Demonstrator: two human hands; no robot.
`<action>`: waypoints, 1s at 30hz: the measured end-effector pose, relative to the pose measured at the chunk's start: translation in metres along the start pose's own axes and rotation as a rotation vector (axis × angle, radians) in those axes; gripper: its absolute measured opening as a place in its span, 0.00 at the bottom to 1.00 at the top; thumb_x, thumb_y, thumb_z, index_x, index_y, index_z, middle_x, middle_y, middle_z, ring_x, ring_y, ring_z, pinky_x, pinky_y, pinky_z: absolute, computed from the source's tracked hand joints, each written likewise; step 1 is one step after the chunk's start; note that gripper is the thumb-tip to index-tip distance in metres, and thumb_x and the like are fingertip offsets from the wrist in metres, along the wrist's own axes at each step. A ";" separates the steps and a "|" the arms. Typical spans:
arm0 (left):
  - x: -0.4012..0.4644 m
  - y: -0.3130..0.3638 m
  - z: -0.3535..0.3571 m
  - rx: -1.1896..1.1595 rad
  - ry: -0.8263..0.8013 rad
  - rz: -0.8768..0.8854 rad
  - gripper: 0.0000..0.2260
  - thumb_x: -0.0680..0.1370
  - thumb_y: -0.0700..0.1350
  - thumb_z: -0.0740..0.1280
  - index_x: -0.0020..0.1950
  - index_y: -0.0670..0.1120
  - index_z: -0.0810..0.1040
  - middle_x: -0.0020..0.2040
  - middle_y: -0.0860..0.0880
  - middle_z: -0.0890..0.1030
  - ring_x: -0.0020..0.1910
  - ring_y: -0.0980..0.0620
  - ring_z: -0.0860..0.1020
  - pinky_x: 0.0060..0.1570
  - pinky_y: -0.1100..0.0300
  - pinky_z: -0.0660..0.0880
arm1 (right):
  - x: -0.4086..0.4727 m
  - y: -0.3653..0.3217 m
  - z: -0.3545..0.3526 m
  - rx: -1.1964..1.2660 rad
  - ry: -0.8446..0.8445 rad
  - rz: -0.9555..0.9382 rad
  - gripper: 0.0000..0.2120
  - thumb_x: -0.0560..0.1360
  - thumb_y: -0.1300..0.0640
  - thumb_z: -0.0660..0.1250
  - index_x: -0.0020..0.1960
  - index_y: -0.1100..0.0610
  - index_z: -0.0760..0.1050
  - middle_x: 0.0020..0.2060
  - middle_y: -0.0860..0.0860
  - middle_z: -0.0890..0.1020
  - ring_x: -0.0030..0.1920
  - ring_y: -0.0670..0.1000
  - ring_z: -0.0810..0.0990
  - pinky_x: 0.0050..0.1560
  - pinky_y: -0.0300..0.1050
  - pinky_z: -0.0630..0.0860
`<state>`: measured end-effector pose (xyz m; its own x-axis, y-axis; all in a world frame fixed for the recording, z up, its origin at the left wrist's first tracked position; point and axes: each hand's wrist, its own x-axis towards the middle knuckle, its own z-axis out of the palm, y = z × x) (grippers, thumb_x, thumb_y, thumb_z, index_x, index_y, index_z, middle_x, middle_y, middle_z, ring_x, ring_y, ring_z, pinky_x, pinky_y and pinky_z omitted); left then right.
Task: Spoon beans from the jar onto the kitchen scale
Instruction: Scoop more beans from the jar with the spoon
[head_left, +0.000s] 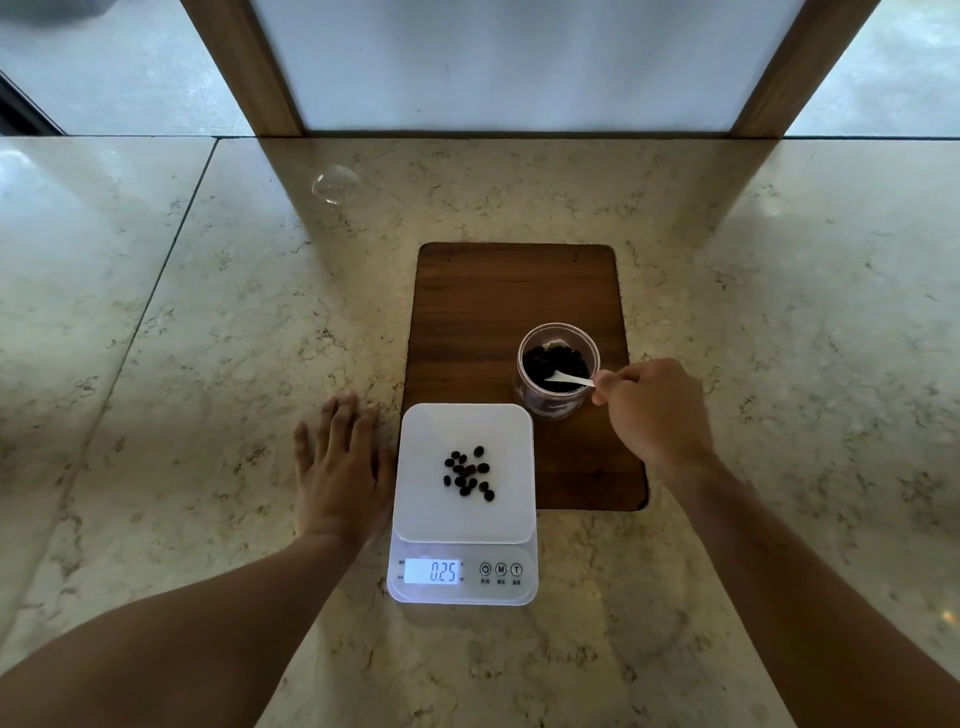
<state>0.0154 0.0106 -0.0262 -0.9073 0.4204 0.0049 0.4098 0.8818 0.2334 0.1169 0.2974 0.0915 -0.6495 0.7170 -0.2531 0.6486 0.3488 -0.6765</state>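
Note:
A clear jar (524, 353) of dark beans (553, 361) stands open on a wooden board. My right hand (654, 410) pinches the handle of a small white spoon (569, 380), whose bowl dips into the beans inside the jar. In front of the jar sits a white kitchen scale (415, 499) with several dark beans (468, 474) scattered on its platform; the display reads 025. My left hand (337, 467) lies flat on the counter just left of the scale, fingers spread, holding nothing.
The wooden board (493, 312) lies on a marble counter (208, 338). A clear round lid-like object (335, 184) rests at the far left of the counter. A wood-framed panel (249, 67) stands behind the counter.

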 end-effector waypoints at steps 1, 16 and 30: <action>0.000 0.000 0.000 0.001 0.002 0.000 0.26 0.79 0.56 0.47 0.73 0.46 0.65 0.78 0.44 0.62 0.79 0.46 0.52 0.75 0.40 0.45 | 0.001 0.000 0.000 0.003 -0.003 0.006 0.16 0.77 0.53 0.67 0.33 0.57 0.82 0.14 0.46 0.69 0.13 0.43 0.63 0.23 0.37 0.64; -0.001 0.000 0.000 -0.004 0.014 0.004 0.26 0.79 0.56 0.47 0.73 0.46 0.66 0.77 0.44 0.63 0.78 0.46 0.53 0.75 0.40 0.46 | 0.014 0.003 0.000 0.032 -0.010 0.045 0.16 0.79 0.53 0.65 0.33 0.52 0.80 0.19 0.43 0.73 0.15 0.38 0.70 0.14 0.30 0.60; 0.000 0.000 0.001 0.008 0.012 0.008 0.25 0.79 0.56 0.48 0.73 0.46 0.66 0.77 0.44 0.63 0.78 0.45 0.53 0.75 0.40 0.45 | 0.011 0.009 -0.004 0.006 -0.013 0.027 0.17 0.79 0.51 0.64 0.33 0.50 0.78 0.23 0.46 0.74 0.19 0.43 0.69 0.22 0.37 0.62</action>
<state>0.0157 0.0102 -0.0271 -0.9049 0.4253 0.0184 0.4182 0.8799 0.2256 0.1175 0.3107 0.0849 -0.6371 0.7180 -0.2802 0.6637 0.3262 -0.6732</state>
